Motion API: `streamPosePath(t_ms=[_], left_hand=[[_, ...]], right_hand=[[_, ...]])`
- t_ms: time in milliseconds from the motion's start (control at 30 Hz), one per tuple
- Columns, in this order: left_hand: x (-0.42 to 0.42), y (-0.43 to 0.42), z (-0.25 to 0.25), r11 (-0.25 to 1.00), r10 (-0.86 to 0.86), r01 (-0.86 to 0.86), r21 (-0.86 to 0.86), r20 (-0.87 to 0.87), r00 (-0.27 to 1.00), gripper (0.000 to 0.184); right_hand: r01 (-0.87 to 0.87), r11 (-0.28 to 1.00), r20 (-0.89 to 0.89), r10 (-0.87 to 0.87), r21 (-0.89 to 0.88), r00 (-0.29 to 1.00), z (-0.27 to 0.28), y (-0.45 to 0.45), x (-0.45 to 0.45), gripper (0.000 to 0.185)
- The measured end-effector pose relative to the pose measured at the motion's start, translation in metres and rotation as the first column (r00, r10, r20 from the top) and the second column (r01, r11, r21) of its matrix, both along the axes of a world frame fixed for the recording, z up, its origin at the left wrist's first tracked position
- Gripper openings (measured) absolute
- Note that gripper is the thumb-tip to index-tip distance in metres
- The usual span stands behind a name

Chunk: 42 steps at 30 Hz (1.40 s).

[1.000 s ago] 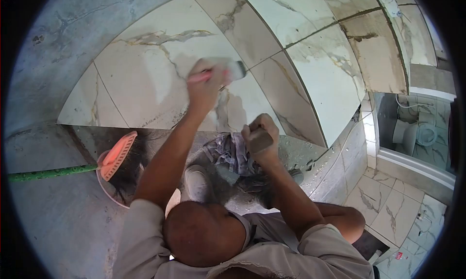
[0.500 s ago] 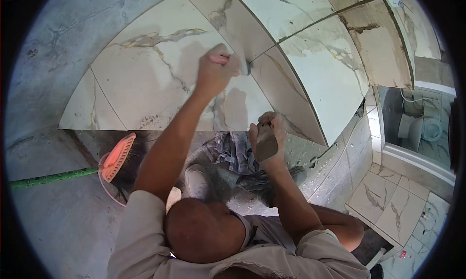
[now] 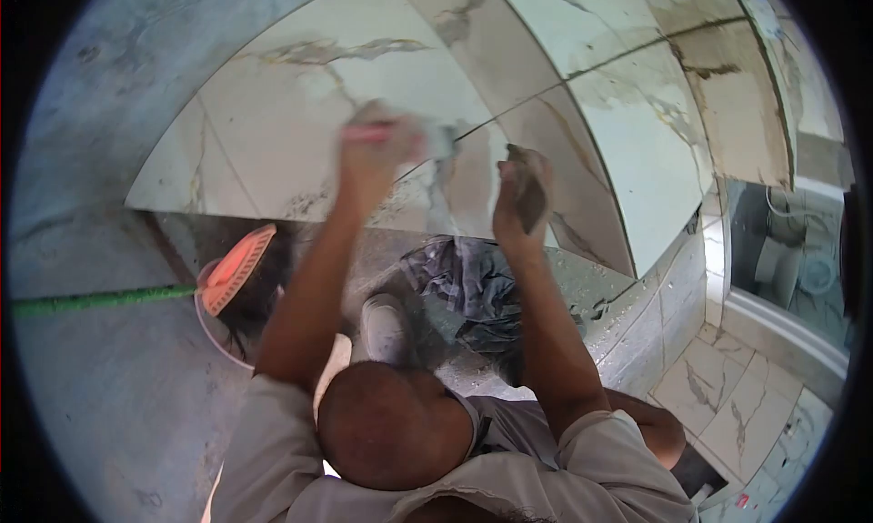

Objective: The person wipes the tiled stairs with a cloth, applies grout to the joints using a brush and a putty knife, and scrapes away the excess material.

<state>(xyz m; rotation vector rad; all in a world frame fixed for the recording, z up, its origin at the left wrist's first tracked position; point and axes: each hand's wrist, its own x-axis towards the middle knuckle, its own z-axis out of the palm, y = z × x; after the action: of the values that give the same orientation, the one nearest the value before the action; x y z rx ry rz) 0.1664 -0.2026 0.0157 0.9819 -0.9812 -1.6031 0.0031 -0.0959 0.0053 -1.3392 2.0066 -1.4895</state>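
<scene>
My left hand point(image 3: 375, 155), blurred by motion, is closed around the pink-red handle of a scraper point(image 3: 443, 141). The grey blade points right, at the joint where the white veined tile ledge point(image 3: 291, 105) meets the upright tiles point(image 3: 536, 132). Low and to the right, my right hand point(image 3: 520, 209) grips a flat grey-brown piece point(image 3: 530, 205), perhaps smeared with grout; its exact kind I cannot make out. It is held above the near edge of the ledge, a short way from the scraper. Dark crumbs point(image 3: 314, 200) lie on the tile.
Below the ledge are a rumpled grey cloth point(image 3: 468, 282) and my shoe point(image 3: 385, 327). At left an orange broom point(image 3: 238, 268) with a green handle point(image 3: 109, 300) rests by a pinkish basin point(image 3: 211, 332). A doorway with a toilet point(image 3: 814, 273) is at right.
My left hand has moved the scraper back leftward and slightly down the joint. My right hand has risen toward it with the grey piece. The whole view has shifted slightly.
</scene>
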Motion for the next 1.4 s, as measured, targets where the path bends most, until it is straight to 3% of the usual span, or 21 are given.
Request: streamPosePath(t_ms=[133, 167, 200, 267, 300, 400, 467, 600, 667, 700, 733, 767, 800, 867, 967, 1033, 1067, 1133, 1200, 1300, 1400], left_hand=[[-0.015, 0.022, -0.050, 0.997, -0.081, 0.079, 0.016, 0.230, 0.970, 0.012], [0.001, 0.032, -0.061, 0.991, -0.087, 0.118, -0.069, 0.353, 0.932, 0.015], [0.033, 0.047, -0.071, 0.997, -0.062, 0.070, -0.021, 0.275, 0.959, 0.016], [0.110, 0.076, -0.032, 1.000, 0.014, 0.004, -0.026, 0.640, 0.768, 0.010], [0.140, 0.083, -0.003, 0.886, 0.239, 0.285, -0.366, 0.887, 0.394, 0.012], [0.190, 0.099, 0.018, 0.903, 0.272, 0.274, -0.331, 0.934, 0.232, 0.014], [0.168, 0.096, 0.056, 0.993, -0.044, -0.037, 0.111, 0.651, 0.758, 0.015], [0.076, 0.055, 0.019, 0.953, 0.130, 0.054, -0.297, 0.565, 0.815, 0.012], [0.035, 0.046, -0.009, 0.997, 0.068, -0.058, -0.052, 0.232, 0.970, 0.014], [0.044, 0.051, -0.019, 0.996, 0.082, -0.071, -0.056, 0.233, 0.969, 0.014], [0.061, 0.059, -0.029, 0.981, 0.119, -0.034, -0.189, 0.464, 0.878, 0.016], [0.080, 0.067, -0.031, 0.953, 0.177, 0.041, -0.301, 0.659, 0.731, 0.019], [0.107, 0.072, 0.001, 0.977, 0.138, 0.057, -0.205, 0.814, 0.565, 0.017], [0.160, 0.083, 0.013, 0.892, 0.387, 0.099, -0.441, 0.859, 0.336, 0.015], [0.177, 0.081, 0.052, 0.982, 0.184, -0.017, -0.186, 0.950, 0.251, 0.016], [0.153, 0.067, 0.049, 0.985, 0.171, -0.129, -0.112, 0.651, 0.740, 0.014], [0.129, 0.054, 0.040, 0.985, 0.170, -0.135, -0.108, 0.477, 0.863, 0.012], [0.058, 0.029, 0.027, 0.982, 0.183, -0.184, 0.046, 0.021, 0.983, 0.011], [0.002, 0.005, -0.004, 0.996, 0.082, -0.076, 0.048, -0.158, 0.984, 0.015], [-0.020, -0.019, -0.061, 0.996, 0.087, -0.087, -0.004, 0.007, 0.996, 0.012], [0.090, 0.002, -0.070, 0.999, 0.039, -0.033, -0.021, 0.364, 0.931, 0.009]], right_hand=[[-0.028, 1.000, -0.054, 0.028, 0.002, 0.998, 0.028, 0.024, -0.003, 0.020], [0.023, 0.993, -0.075, -0.015, 0.113, 0.997, 0.034, 0.033, -0.006, 0.019], [0.081, 0.972, -0.101, -0.059, 0.220, 0.993, 0.039, 0.041, -0.009, 0.021], [0.080, 0.967, -0.098, -0.058, 0.244, 0.993, 0.042, 0.056, -0.013, 0.025], [0.086, 0.960, -0.104, -0.060, 0.265, 0.993, 0.042, 0.060, -0.015, 0.029], [0.077, 0.959, -0.035, -0.070, 0.274, 0.997, 0.044, 0.059, -0.010, 0.026], [0.035, 0.963, -0.012, -0.033, 0.267, 0.999, 0.041, 0.051, -0.001, 0.026], [-0.023, 0.974, 0.040, 0.014, 0.225, 0.999, 0.046, 0.032, 0.011, 0.026], [-0.057, 0.978, 0.052, 0.047, 0.201, 0.998, 0.049, 0.031, 0.015, 0.027], [-0.063, 0.976, 0.035, 0.057, 0.209, 0.998, 0.047, 0.032, 0.012, 0.029], [-0.066, 0.974, 0.017, 0.064, 0.218, 0.998, 0.047, 0.034, 0.010, 0.032], [-0.071, 0.974, 0.016, 0.069, 0.217, 0.997, 0.049, 0.036, 0.010, 0.032], [-0.054, 0.978, 0.044, 0.046, 0.200, 0.998, 0.050, 0.037, 0.010, 0.032], [-0.026, 0.982, 0.072, 0.013, 0.186, 0.997, 0.050, 0.036, 0.009, 0.031], [-0.058, 0.970, 0.024, 0.054, 0.237, 0.998, 0.048, 0.031, 0.012, 0.031], [-0.084, 0.958, 0.051, 0.072, 0.274, 0.996, 0.047, 0.026, 0.020, 0.030], [-0.079, 0.959, 0.042, 0.070, 0.271, 0.997, 0.047, 0.024, 0.022, 0.030], [-0.127, 0.954, 0.021, 0.126, 0.272, 0.992, 0.046, 0.023, 0.023, 0.029], [-0.126, 0.961, 0.079, 0.110, 0.246, 0.991, 0.045, 0.025, 0.022, 0.029], [-0.106, 0.965, 0.115, 0.080, 0.239, 0.990, 0.052, 0.026, 0.018, 0.030], [-0.052, 0.965, 0.102, 0.026, 0.256, 0.994, 0.055, 0.034, 0.008, 0.031]])
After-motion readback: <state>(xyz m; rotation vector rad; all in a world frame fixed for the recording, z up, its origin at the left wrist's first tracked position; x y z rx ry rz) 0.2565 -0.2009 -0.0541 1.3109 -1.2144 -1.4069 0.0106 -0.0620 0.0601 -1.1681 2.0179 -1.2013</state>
